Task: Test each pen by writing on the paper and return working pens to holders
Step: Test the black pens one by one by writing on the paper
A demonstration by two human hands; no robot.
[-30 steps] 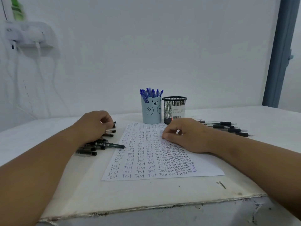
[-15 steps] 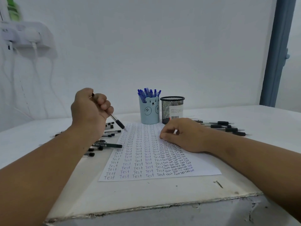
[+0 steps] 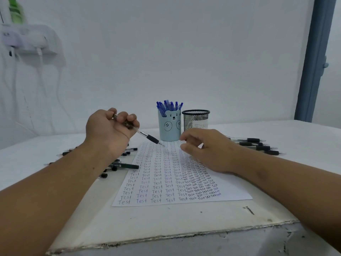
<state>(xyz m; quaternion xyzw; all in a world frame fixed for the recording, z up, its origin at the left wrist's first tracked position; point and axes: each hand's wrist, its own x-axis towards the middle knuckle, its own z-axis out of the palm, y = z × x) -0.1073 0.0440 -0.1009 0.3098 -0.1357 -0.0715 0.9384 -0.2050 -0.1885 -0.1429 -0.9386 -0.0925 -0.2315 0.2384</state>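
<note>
Right hand point(image 3: 208, 150) has lifted, fingers loosely spread; left hand point(image 3: 110, 128) grips pen point(image 3: 147, 136) over paper point(image 3: 230, 189): transfer, then write.

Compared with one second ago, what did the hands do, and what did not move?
The left hand rose from the pile of black pens, gripping one pen, its tip now toward the paper. The right hand lifted its fingers a little. Both holders, the blue cup and mesh cup, stayed put.

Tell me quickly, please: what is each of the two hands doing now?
Left hand: closed around a black-grip pen, tip over the paper.
Right hand: open, fingers relaxed, holding nothing.
</note>
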